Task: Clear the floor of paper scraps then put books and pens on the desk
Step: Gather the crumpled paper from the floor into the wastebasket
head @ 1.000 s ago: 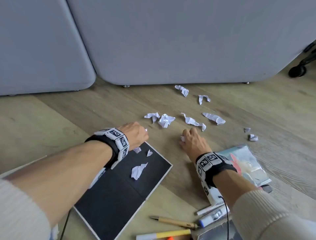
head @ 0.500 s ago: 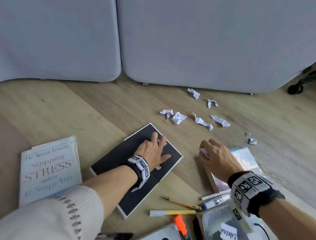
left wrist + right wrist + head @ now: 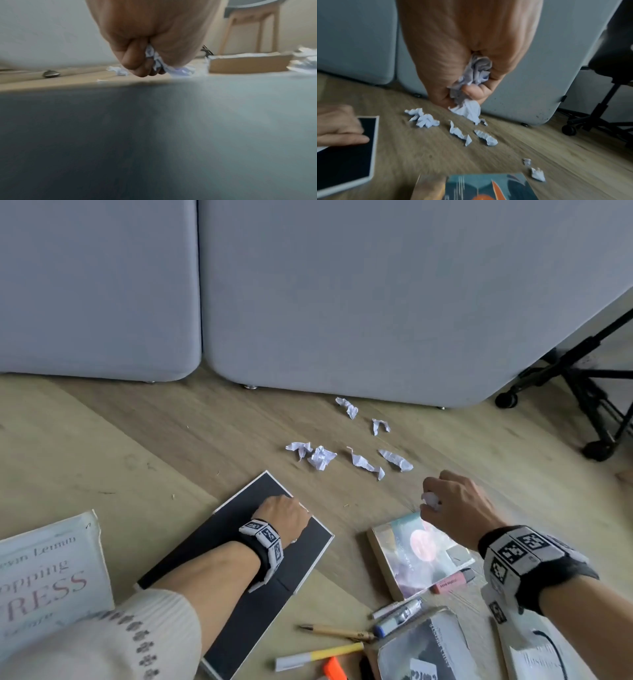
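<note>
Both hands were fisted on crumpled white paper wads: left hand point(image 3: 286, 513) atop the flat black book point(image 3: 219, 546), right hand point(image 3: 457, 510) just beyond its far corner. Loose white scraps point(image 3: 322, 457) lay farther out; pinching each singly seemed best.

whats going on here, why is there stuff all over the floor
A person is picking paper scraps off the wooden floor. The right hand holds a wad of crumpled paper above the floor. The left hand, over the black book, grips smaller scraps. Six loose scraps lie near the grey sofa, with two more in the right wrist view. The books and pens are not yet picked up.
</note>
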### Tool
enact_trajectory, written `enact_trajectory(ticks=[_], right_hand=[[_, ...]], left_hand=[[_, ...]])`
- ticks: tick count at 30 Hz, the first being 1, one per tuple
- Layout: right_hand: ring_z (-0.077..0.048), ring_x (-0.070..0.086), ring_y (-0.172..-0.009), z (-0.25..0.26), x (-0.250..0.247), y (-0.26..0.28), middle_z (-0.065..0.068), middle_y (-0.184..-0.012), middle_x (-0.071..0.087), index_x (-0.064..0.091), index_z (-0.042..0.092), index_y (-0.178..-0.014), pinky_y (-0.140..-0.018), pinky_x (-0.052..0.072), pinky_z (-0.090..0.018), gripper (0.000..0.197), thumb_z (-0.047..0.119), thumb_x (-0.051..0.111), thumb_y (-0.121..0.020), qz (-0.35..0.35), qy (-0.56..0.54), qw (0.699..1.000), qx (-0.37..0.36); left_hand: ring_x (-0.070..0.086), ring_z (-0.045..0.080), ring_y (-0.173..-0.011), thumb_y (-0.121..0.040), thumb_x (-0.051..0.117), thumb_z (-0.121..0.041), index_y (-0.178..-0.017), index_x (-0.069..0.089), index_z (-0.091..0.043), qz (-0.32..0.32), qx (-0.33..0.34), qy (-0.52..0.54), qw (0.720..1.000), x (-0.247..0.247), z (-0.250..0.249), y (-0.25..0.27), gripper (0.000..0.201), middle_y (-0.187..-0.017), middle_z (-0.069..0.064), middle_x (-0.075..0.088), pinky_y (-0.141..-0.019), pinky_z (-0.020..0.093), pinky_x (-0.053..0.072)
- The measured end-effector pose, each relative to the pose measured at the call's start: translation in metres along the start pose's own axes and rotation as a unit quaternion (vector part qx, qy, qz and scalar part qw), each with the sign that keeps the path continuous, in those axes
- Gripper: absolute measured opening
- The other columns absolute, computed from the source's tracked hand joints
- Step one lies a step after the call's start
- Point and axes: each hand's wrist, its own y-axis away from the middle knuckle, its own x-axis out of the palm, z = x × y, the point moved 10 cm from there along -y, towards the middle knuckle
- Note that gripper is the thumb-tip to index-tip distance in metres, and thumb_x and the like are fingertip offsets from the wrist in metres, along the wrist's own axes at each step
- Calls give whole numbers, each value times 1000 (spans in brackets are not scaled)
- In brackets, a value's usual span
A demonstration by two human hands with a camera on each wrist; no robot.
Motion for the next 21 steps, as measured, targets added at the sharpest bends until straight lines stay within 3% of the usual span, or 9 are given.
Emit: enact_trajectory(ticks=[2, 4, 7, 10, 13, 15, 17, 19, 21], right_hand=[[-26, 46, -62, -2, 2, -23, 1, -73, 45, 59, 10, -74, -50, 24, -24, 9, 16, 66, -74, -20, -15, 999, 29], [-27, 45, -64, -2, 12, -44, -2, -76, 45, 57, 9, -75, -55, 28, -27, 11, 16, 66, -74, -32, -44, 997, 47], [-27, 43, -69, -6, 40, -68, -5, -80, 46, 54, 9, -77, -61, 29, -28, 13, 18, 63, -77, -16, -72, 994, 76], [-26, 44, -72, -9, 74, -83, -7, -82, 49, 49, 10, -77, -62, 30, -29, 12, 16, 59, -81, 29, -97, 991, 84], [-29, 50, -79, -10, 97, -95, -11, -90, 56, 54, 6, -85, -63, 33, -30, 10, 14, 58, -81, 47, -113, 990, 74], [-33, 55, -89, -12, 107, -108, -15, -98, 57, 57, 4, -94, -66, 39, -33, 15, 13, 57, -83, 44, -120, 990, 68], [-35, 57, -95, -14, 112, -121, -14, -109, 56, 59, 5, -107, -73, 44, -36, 23, 10, 55, -85, 25, -140, 988, 61], [-34, 58, -100, -9, 120, -130, -8, -119, 53, 57, 11, -121, -79, 46, -37, 35, 9, 54, -86, 13, -162, 986, 29], [-31, 56, -102, 1, 132, -134, -6, -119, 50, 55, 19, -128, -86, 44, -34, 41, 12, 55, -88, 18, -166, 986, -19]], left_hand=[[66, 26, -88, -104, 29, -37, -80, 70, -11, -45, -41, 49, 997, -16, 19, -8, 55, -90, 4, 72, -70, 30, 48], [65, 27, -81, -100, 28, -49, -73, 69, -10, -90, -74, 99, 988, -32, 36, -14, 62, -82, 5, 72, -73, 31, 49], [64, 27, -77, -85, 41, -70, -67, 62, -14, -119, -125, 159, 972, -51, 55, -21, 63, -76, 6, 67, -67, 30, 46], [63, 32, -75, -93, 46, -46, -58, 50, -12, -150, -139, 194, 959, -68, 57, -34, 48, -75, 9, 64, -61, 33, 43], [60, 34, -84, -96, 43, -24, -89, 62, -6, -158, -178, 197, 951, -76, 59, -58, 27, -103, 10, 55, -62, 35, 37], [61, 33, -82, -97, 44, -19, -103, 55, -7, -150, -227, 188, 944, -76, 61, -74, 17, -113, 11, 47, -61, 35, 35], [57, 32, -71, -95, 47, -14, -116, 44, -9, -149, -261, 193, 934, -71, 63, -88, 22, -120, 14, 43, -58, 34, 34], [46, 28, -61, -96, 46, -17, -130, 38, -16, -143, -263, 193, 935, -57, 62, -100, 35, -121, 16, 40, -57, 35, 35], [44, 26, -57, -99, 42, -35, -137, 36, -25, -140, -237, 184, 943, -45, 52, -107, 39, -118, 15, 38, -57, 35, 39]])
